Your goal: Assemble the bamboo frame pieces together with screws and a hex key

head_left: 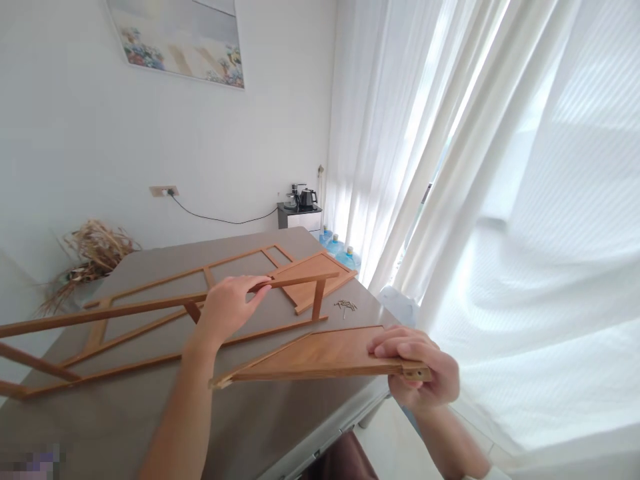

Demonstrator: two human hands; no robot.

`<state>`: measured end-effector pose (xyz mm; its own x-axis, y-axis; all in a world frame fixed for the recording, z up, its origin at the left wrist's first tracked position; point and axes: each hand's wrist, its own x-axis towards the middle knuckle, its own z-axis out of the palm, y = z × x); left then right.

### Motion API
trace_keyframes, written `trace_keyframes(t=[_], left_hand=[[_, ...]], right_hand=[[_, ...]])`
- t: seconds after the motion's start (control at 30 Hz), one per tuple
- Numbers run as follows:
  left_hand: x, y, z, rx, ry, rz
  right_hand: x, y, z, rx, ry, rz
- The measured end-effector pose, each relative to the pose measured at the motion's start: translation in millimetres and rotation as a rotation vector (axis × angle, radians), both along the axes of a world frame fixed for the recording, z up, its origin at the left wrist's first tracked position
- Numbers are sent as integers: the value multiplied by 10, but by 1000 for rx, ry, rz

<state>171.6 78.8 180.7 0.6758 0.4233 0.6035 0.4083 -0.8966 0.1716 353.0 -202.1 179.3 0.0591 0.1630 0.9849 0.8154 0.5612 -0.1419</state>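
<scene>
My left hand [231, 303] is closed around the upper rail of a wooden ladder-like frame [320, 300], which stands on its long edge on the table. My right hand [420, 360] grips one corner of a wooden shelf panel [320, 353], fingers on top and thumb side beneath. The panel is tilted near the table's front edge, and small holes show in its end by my fingers. Behind the standing frame, a second wooden frame [207, 277] lies flat. Another wooden panel [305, 273] lies at the table's far right. A small pile of screws [346, 305] rests between the two panels.
The grey table [165, 427] stands near a white wall. Dried plants [97, 247] are at its left. Beyond its far end are a small cabinet [300, 219] with a black kettle [309, 197] and blue water jugs [347, 257]. White curtains [500, 267] hang along the right.
</scene>
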Motion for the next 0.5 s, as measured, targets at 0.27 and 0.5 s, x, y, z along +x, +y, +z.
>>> trace_keyframes(t=[0.27, 0.5], left_hand=[[2, 7, -21, 47, 25, 17], [-1, 17, -33, 51, 26, 26]], right_hand=[[-142, 26, 182, 4, -115, 85], [-141, -15, 150, -24, -141, 84]])
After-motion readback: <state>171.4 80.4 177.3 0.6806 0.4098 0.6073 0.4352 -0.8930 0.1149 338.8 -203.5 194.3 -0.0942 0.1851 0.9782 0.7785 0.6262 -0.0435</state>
